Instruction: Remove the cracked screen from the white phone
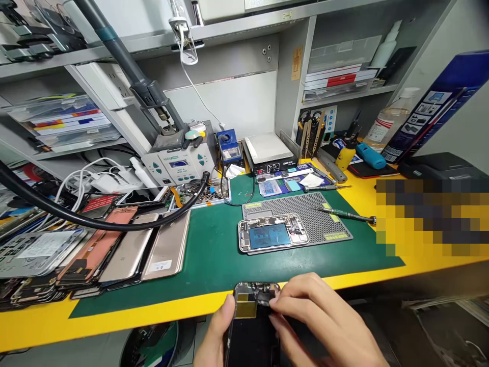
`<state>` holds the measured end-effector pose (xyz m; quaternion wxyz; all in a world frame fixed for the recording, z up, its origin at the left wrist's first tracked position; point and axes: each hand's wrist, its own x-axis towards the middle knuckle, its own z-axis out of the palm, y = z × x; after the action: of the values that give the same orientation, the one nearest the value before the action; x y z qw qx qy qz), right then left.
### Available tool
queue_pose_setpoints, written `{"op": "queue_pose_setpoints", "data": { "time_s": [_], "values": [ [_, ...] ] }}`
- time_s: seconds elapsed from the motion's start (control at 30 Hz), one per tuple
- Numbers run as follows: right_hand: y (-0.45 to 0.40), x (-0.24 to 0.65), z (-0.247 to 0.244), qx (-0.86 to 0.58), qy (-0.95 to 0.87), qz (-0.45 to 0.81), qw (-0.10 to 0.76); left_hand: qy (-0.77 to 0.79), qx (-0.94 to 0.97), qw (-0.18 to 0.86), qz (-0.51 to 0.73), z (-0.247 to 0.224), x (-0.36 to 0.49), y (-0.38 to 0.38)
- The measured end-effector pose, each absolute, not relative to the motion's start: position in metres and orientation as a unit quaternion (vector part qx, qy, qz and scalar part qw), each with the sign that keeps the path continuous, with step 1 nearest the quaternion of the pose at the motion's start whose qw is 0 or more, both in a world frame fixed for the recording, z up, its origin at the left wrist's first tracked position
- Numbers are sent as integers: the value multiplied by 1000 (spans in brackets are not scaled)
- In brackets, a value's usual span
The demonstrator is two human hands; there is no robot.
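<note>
Close to me, off the front edge of the bench, my left hand (216, 334) grips a phone screen assembly (252, 341) by its left side. Its dark inner face is turned up, with a gold patch near the top. My right hand (321, 321) is closed in a pinch at the upper right of this assembly, fingertips against a small dark piece (263, 297) there; whether that piece is loose or attached I cannot tell. Beyond them an opened phone body (273, 233) with a blue-topped battery lies partly on a grey perforated mat (321, 219).
A screwdriver (346, 215) rests across the mat's right edge. Stacked phones and phone shells (160, 244) cover the left side. A soldering or hot-air station (183, 163) with a thick black hose (114, 223) stands behind. A bin (153, 346) sits below the bench.
</note>
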<state>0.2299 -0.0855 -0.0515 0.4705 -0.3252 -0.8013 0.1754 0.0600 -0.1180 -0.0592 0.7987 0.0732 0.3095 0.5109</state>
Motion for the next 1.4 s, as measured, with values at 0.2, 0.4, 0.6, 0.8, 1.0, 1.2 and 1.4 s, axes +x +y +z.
{"op": "queue_pose_setpoints", "data": {
  "time_s": [0.2,0.4,0.6,0.8,1.0,1.2,1.4],
  "values": [
    [-88,233,-48,-374,-772,267,439,299,34,795,526,-61,62,-118],
    [-90,235,-51,-371,-786,242,431,281,40,813,508,-62,57,-122],
    [-88,232,-53,-367,-803,193,428,355,56,763,537,-63,59,-124],
    [-86,229,-44,-371,-810,171,421,404,69,717,564,-64,64,-124],
    [-84,230,-42,-354,-828,121,419,424,90,711,553,-71,62,-119],
    [-77,237,-37,-384,-750,362,399,406,83,748,519,-61,64,-126],
    [-60,247,-28,-412,-644,579,283,374,89,823,417,-49,64,-126]
  ]
}}
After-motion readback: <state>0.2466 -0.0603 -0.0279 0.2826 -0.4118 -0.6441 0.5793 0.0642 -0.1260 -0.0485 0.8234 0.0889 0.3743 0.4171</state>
